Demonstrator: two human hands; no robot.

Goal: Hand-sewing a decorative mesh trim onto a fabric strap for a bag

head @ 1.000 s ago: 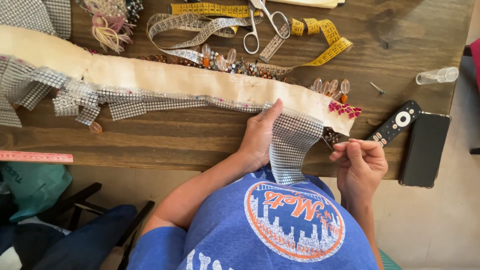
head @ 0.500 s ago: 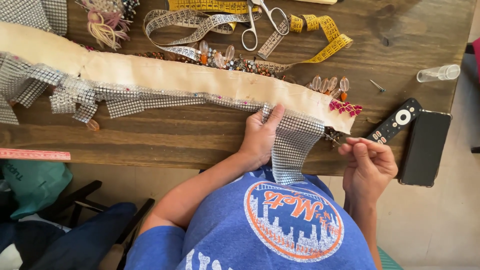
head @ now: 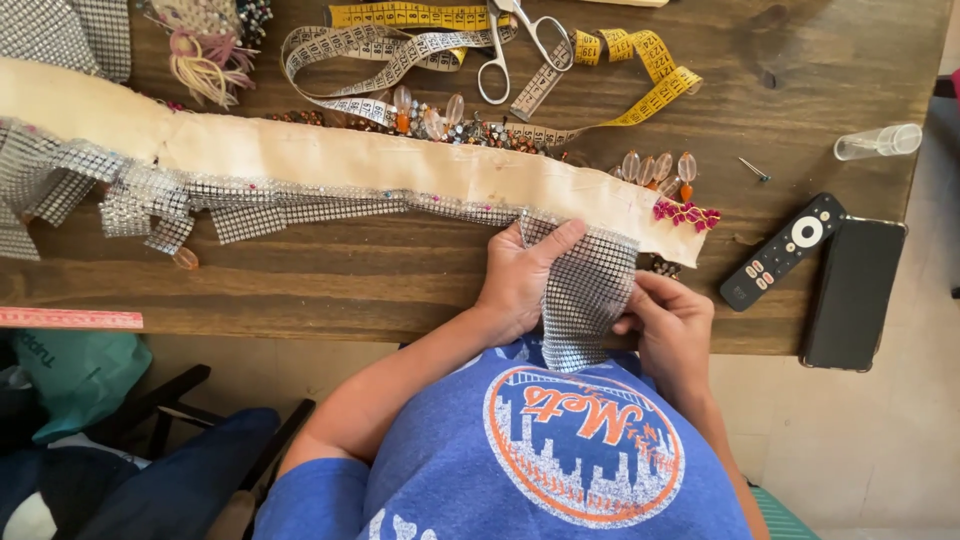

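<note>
Two hands work at the bench (head: 330,290) front edge. Left hand (head: 522,280) lies flat, fingers together, pressing the silver mesh strip (head: 588,290) that hangs over the edge. Right hand (head: 668,322) pinches the strip's right side. Behind: long cream fabric band (head: 330,160) with mesh trim pinned along it. Right: remote (head: 782,252), phone (head: 853,292). Far: tape measures (head: 400,45), scissors (head: 515,40).
</note>
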